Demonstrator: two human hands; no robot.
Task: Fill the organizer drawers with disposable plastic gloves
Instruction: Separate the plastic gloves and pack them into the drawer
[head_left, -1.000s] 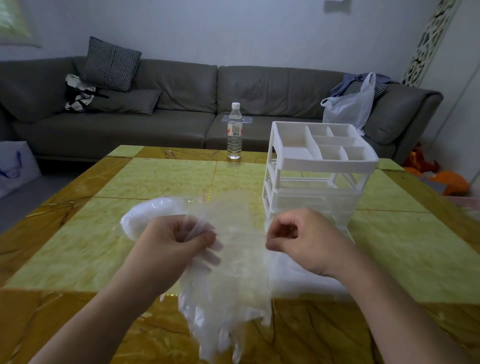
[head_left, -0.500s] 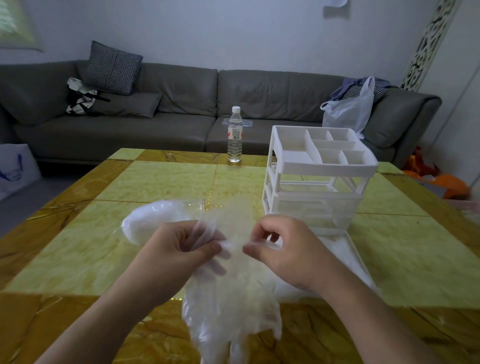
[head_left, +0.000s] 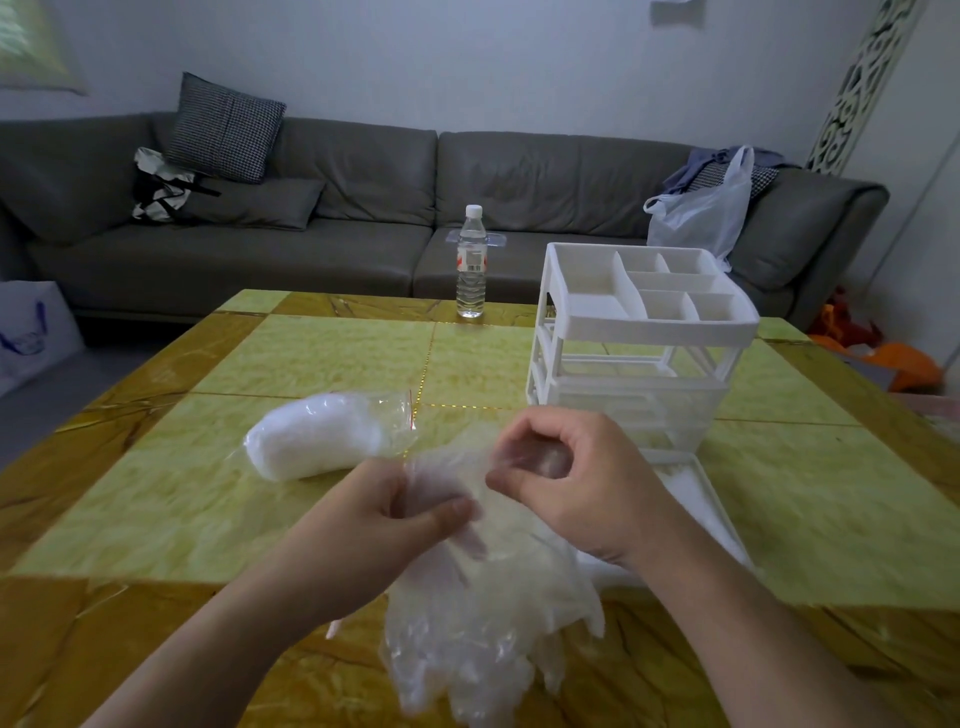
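You hold a limp clear glove bunch (head_left: 483, 597) over the table's near edge; the white organizer (head_left: 639, 353) stands far right, its drawer (head_left: 696, 499) pulled out.

My left hand (head_left: 384, 512) and right hand (head_left: 582, 493) are bare; both forearms behind them are uncovered, sleeveless.

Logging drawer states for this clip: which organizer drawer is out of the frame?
The drawer lying flat on the table in front of the organizer, partly behind the right hand. The other visible drawer sits closed in its slot; the slot above it is empty.
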